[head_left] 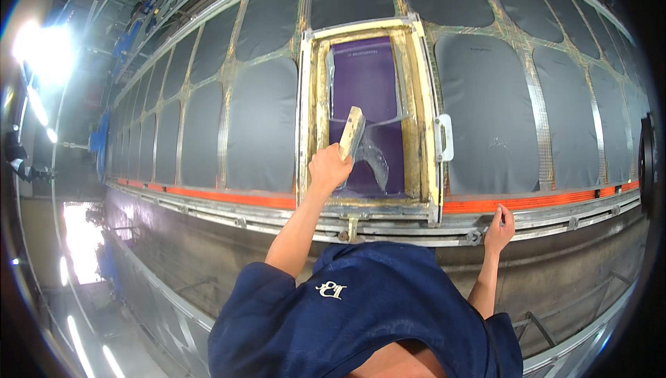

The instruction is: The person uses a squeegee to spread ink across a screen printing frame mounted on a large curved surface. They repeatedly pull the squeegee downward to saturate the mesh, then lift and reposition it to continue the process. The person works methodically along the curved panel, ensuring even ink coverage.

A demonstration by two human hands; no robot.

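Holding pale, wooden-handled squeegee [354,125] upward from tightly closed left grip [331,166], above purple rectangular mesh [364,73]. Right grip's [501,229] contents impossible to tell, half-curled near orange strip [520,203]. Probably spreading wet paste [377,161]; needing even pressure next.

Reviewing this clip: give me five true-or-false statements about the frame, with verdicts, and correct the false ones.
1. The left hand grips a pale-handled squeegee. True.
2. A white handle sits on the right side of the frame. True.
3. The right hand grips that white handle. False: it is apart from it, by the orange strip; whether it touches the strip is unclear.
4. The screen inside the frame is bright yellow. False: it is purple.
5. Dark gray panels lie on both sides of the frame. True.
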